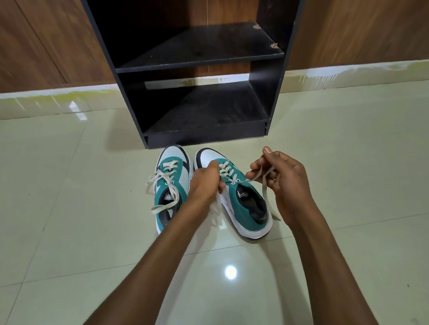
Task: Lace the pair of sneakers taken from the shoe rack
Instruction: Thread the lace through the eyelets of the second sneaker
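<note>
Two teal, white and black sneakers stand side by side on the floor, toes toward the rack. The left sneaker (170, 182) has loose cream lace ends trailing over its opening. My left hand (206, 181) rests against the inner side of the right sneaker (246, 205), fingers closed on a lace end that hangs below it. My right hand (282, 180) is to the right of that shoe, pinching the other cream lace (255, 176), which runs taut from an upper eyelet, loops through my fingers and drops to the floor.
A black shoe rack (199, 60) with bare shelves stands just beyond the sneakers against a wood-panelled wall (37, 40). Glossy pale green floor tiles (88, 245) spread out on all sides.
</note>
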